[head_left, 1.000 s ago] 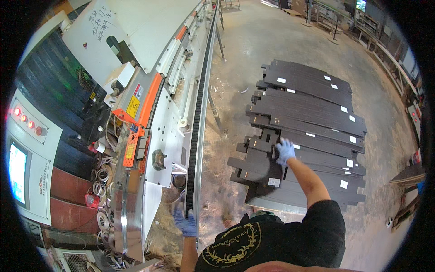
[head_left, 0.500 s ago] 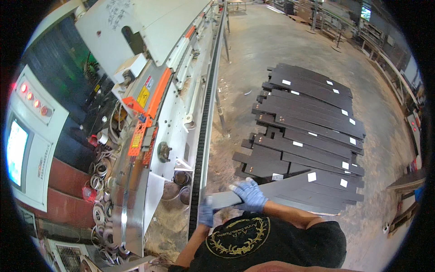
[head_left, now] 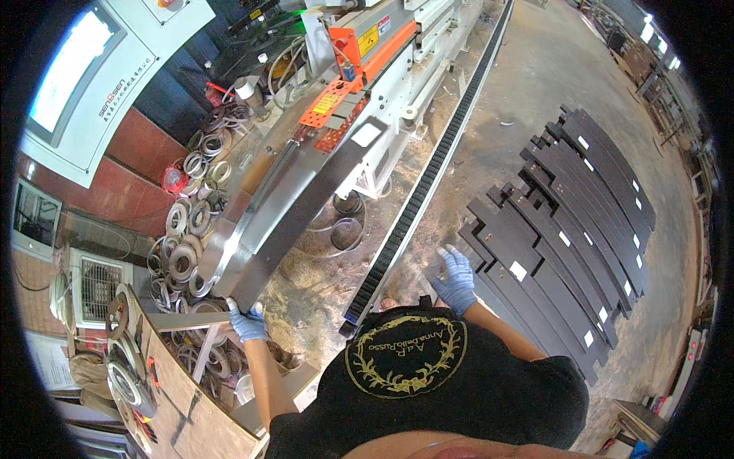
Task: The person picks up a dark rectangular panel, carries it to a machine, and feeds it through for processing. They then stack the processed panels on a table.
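Note:
A long dark panel [head_left: 294,218] with a white label at its far end lies along the metal bed of the machine [head_left: 264,183], on the left. My left hand [head_left: 246,323], in a blue-grey knit glove, is closed on the panel's near end. In the same kind of glove, my right hand [head_left: 456,281] is at the near left edge of a stack of dark panels [head_left: 562,229]. Its fingers are stretched out and somewhat apart. Whether its fingertips touch the stack I cannot tell. Several panels in the stack carry white labels.
Between machine and stack runs a black-topped conveyor rail [head_left: 428,176]. Orange guards [head_left: 329,103] sit on the machine. Rolls of edging tape [head_left: 183,260] are heaped on the left, beside a control cabinet with a lit screen [head_left: 80,65]. A wooden board [head_left: 180,390] stands at lower left.
The view has swung left. Both hands were on a dark panel beside the conveyor; now a panel lies on the machine bed in my left hand. My right hand has come off the panel.

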Tool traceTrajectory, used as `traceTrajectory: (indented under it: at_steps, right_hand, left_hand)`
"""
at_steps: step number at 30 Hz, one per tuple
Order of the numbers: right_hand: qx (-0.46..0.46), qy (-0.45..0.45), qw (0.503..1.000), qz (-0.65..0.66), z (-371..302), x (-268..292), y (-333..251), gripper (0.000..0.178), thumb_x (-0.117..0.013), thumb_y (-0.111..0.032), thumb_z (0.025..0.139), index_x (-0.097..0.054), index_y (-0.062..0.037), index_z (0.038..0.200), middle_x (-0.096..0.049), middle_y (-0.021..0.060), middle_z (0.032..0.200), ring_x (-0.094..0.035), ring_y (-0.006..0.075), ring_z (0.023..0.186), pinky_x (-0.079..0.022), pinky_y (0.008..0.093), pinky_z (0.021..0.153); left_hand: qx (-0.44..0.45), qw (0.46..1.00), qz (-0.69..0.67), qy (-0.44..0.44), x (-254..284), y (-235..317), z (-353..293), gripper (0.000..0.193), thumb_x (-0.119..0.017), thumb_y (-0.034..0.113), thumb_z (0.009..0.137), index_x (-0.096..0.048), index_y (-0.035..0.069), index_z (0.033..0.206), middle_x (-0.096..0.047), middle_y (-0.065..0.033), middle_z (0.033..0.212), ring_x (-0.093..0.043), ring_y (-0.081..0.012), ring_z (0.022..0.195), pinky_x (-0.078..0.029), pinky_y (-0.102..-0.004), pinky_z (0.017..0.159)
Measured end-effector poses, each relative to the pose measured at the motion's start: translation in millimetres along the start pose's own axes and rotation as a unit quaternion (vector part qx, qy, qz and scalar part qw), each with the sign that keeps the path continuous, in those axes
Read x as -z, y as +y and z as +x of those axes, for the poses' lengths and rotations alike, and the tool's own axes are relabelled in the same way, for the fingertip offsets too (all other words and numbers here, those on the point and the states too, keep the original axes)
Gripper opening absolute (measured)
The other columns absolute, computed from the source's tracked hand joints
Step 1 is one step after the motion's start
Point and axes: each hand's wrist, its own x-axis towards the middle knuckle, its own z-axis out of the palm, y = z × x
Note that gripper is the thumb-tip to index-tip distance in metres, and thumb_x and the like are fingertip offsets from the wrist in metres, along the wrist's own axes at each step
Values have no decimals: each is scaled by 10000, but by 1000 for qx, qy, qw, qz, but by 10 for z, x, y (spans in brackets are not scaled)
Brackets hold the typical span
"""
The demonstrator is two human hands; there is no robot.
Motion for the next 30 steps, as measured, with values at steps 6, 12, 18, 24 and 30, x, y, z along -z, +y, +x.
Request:
traceTrajectory:
  at_steps: [6, 12, 18, 24, 30]
  right_hand:
    - [-18, -60, 998, 12, 1, -85, -200, 633, -705, -410, 743, -500, -97, 1253, -434, 198, 1332, -429, 398, 1188, -370, 479, 993]
    - [-71, -83, 994, 4, -129, -131, -66, 606, -692, -430, 759, -521, -90, 1230, -428, 193, 1352, -432, 381, 1208, -369, 463, 1007]
    - [-110, -102, 988, 37, -179, -78, -79, 578, -696, -426, 756, -540, -113, 1216, -453, 202, 1325, -443, 390, 1200, -368, 454, 1013]
    - [-147, -106, 982, 55, -192, -84, 47, 581, -699, -417, 746, -540, -116, 1217, -479, 202, 1284, -454, 397, 1188, -377, 443, 1009]
    - [-135, -144, 978, 73, -110, -104, 63, 576, -670, -427, 763, -526, -140, 1242, -476, 191, 1283, -447, 396, 1191, -373, 454, 1008]
  left_hand:
    - [-54, 998, -16, 11, 208, 8, 592, 552, -649, 494, 820, -558, 114, 1211, -632, -19, 1138, -611, -192, 889, -513, -294, 695]
    - [-500, 587, 617, 160, -807, 222, 139, 784, -770, 367, 708, -424, 104, 1361, -337, -139, 1449, -383, -358, 1267, -321, -416, 1064]
    - [-320, 501, 797, 108, -1045, 153, 493, 677, -668, 546, 738, -486, 291, 1338, -237, -103, 1515, -230, -378, 1364, -227, -463, 1114]
    - [-307, 539, 768, 159, -1322, 25, 642, 651, -661, 558, 746, -488, 338, 1334, -227, -162, 1509, -228, -406, 1362, -262, -453, 1102]
    - [-298, 540, 770, 161, -1367, 1, 666, 657, -654, 566, 749, -477, 345, 1342, -223, -163, 1511, -222, -411, 1366, -270, -432, 1104]
